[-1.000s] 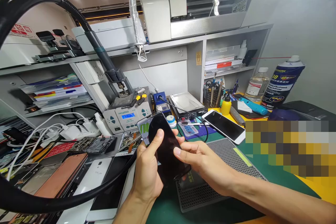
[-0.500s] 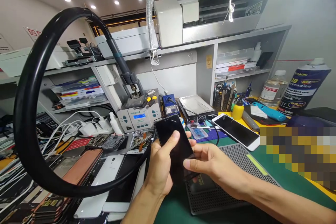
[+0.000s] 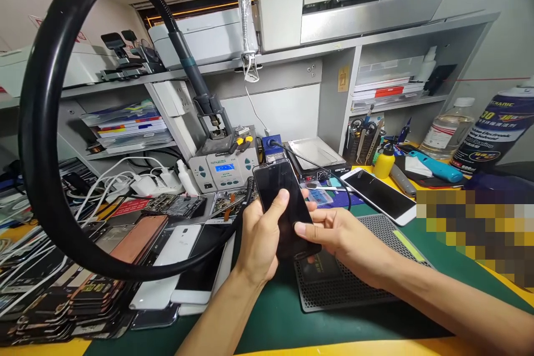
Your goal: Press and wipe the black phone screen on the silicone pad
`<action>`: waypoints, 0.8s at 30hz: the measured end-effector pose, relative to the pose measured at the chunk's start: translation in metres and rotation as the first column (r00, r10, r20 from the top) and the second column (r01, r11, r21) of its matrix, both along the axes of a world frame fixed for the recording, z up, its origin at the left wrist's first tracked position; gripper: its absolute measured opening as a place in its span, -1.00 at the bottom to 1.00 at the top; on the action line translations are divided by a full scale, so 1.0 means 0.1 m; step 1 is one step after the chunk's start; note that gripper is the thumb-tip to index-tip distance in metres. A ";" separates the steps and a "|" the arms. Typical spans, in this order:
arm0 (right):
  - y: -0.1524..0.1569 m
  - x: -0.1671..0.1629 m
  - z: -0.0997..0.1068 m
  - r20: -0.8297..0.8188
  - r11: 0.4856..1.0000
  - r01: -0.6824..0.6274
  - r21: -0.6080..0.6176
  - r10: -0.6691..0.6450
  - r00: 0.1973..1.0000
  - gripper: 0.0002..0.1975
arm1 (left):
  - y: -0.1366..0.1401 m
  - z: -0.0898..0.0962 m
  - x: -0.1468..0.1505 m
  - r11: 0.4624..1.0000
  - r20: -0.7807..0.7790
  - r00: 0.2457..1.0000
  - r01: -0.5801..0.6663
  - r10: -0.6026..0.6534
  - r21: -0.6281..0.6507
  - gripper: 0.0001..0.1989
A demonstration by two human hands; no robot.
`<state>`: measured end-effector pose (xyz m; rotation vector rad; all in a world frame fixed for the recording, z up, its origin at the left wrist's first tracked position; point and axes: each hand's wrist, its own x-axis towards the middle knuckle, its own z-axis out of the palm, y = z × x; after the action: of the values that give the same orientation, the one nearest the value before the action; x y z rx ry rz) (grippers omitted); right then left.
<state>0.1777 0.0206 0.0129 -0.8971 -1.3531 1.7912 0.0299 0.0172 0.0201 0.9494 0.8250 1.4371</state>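
A black smartphone (image 3: 294,200) with a dark screen is held up in front of me, its top end tilted to the left. My left hand (image 3: 262,233) wraps round its left side, thumb lying on the glass. On the lower right edge, my right hand (image 3: 334,231) grips the phone with its thumb on the front and fingers behind. Below the phone lies a dark perforated mat (image 3: 354,289) on the green work mat (image 3: 267,328). The phone's back and several fingertips are hidden.
A white phone (image 3: 379,194) lies at right, near a yellow bottle (image 3: 384,163) and a spray can (image 3: 492,128). Phone parts (image 3: 83,295) are piled at left under a thick black hose (image 3: 37,122). A soldering station (image 3: 223,164) stands behind.
My view has tipped downward, so the shelf sits higher and more of the green mat's front shows. Both hands keep their grip on the phone, which appears slightly less tall.
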 end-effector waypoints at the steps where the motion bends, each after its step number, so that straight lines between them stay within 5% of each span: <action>1: 0.00 0.00 0.00 -0.002 1.000 0.009 -0.008 -0.009 1.000 -0.58 | 0.00 0.00 0.00 1.000 0.001 1.000 -0.003 0.003 0.001 -0.58; 24: 0.00 -0.04 -0.07 -0.051 1.000 0.005 -0.010 -0.005 0.999 -0.52 | -0.01 0.00 0.04 0.988 0.039 0.998 -0.044 0.050 -0.150 -0.57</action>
<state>0.1734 0.0204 0.0055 -0.8536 -1.3094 1.8067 0.0334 0.0162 0.0202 0.7882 0.9151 1.4100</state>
